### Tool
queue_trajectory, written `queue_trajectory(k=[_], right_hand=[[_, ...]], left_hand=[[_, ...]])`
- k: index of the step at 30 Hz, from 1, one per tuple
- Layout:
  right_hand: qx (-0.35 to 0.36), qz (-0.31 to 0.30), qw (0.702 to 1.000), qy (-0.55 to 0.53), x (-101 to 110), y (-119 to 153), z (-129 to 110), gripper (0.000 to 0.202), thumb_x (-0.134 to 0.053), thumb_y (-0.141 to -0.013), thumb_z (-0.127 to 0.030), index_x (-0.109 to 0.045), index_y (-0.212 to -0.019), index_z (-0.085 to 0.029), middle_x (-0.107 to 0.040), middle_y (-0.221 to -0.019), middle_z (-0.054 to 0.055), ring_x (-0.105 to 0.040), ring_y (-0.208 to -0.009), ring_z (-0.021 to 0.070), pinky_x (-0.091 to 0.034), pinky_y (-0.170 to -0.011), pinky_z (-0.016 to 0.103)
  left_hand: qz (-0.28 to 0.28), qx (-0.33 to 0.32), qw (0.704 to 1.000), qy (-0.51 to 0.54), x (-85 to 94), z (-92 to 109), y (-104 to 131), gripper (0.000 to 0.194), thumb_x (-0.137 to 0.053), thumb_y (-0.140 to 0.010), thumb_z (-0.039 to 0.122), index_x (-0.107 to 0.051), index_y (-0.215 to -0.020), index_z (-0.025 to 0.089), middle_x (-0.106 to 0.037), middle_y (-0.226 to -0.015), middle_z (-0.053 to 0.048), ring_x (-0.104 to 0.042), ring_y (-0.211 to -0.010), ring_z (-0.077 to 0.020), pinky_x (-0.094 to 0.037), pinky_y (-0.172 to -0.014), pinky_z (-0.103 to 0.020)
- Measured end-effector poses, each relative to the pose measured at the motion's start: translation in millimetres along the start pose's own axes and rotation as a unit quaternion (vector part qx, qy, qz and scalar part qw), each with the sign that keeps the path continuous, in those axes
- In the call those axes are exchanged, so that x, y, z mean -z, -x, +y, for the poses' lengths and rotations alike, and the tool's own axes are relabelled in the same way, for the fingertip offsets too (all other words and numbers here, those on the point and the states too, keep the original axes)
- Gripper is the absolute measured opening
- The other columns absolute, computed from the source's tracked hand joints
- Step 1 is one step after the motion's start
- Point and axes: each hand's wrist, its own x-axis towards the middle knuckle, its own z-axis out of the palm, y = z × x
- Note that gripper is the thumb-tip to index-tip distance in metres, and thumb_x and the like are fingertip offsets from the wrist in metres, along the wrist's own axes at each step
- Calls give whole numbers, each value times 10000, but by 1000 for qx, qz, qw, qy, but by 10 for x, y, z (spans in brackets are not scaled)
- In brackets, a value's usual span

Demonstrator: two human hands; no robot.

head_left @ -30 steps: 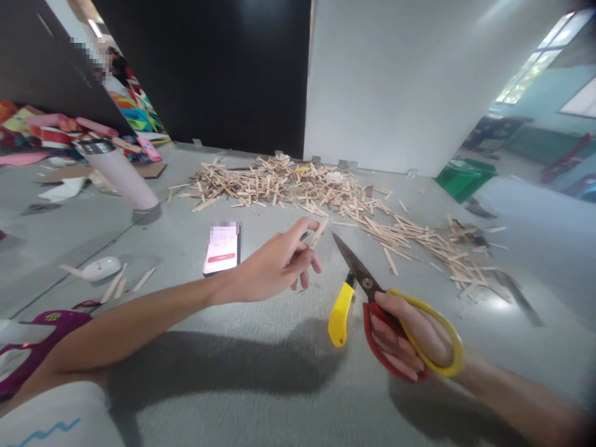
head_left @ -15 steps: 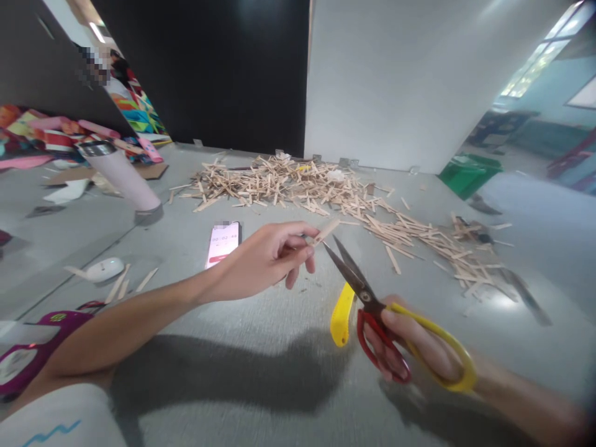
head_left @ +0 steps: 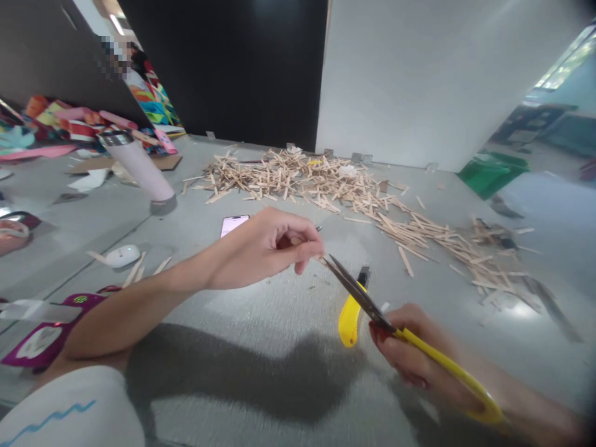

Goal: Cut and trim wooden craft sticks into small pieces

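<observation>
Centre frame, the left hand (head_left: 286,245) pinches a wooden stick (head_left: 321,259), almost wholly hidden. Lower right, the right hand (head_left: 419,347) grips scissors (head_left: 365,301), masking most of the red handle (head_left: 379,334). Left of centre, the phone (head_left: 232,224) is partly covered.

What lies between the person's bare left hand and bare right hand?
In the head view, dark metal scissor blades reach from the right hand toward the left hand; below them, a yellow plastic cutter lies on the grey table.

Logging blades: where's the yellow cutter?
In the head view, the cutter lies on the table right of centre, partly behind the scissors, left of the right hand.
</observation>
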Motion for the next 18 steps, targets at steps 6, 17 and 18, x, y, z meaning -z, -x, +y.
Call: queue_trajectory(k=[6,17,18], right_hand=[[-35,-6,999,-8,-5,37,-4,508,-756,-975,-706,-628,-1048,-220,-514,-667,-73,-447,-530,94,-366,-476,208],[-82,-43,996,-20,-17,21,25,595,-695,-958,-811,-576,-1029,-232,-479,-615,-97,-373,-452,77,-288,-391,192],[-86,-48,995,-18,-16,16,35,612,-683,-955,-828,-569,-1037,-232,-483,-622,-96,-371,-449,75,-284,-382,190]], left_hand=[[6,6,1000,-8,-10,-10,34,254,-662,-1088,343,-762,-923,177,-686,-669,32,-443,-505,-65,-336,-461,-175],[-5,-27,995,-91,-11,-54,-13,317,-631,-1089,320,-713,-811,190,-590,-600,51,-432,-536,-83,-315,-511,-207],[-7,-27,995,-95,-11,-51,-15,322,-630,-1087,317,-702,-799,192,-581,-593,52,-433,-534,-83,-311,-515,-211]])
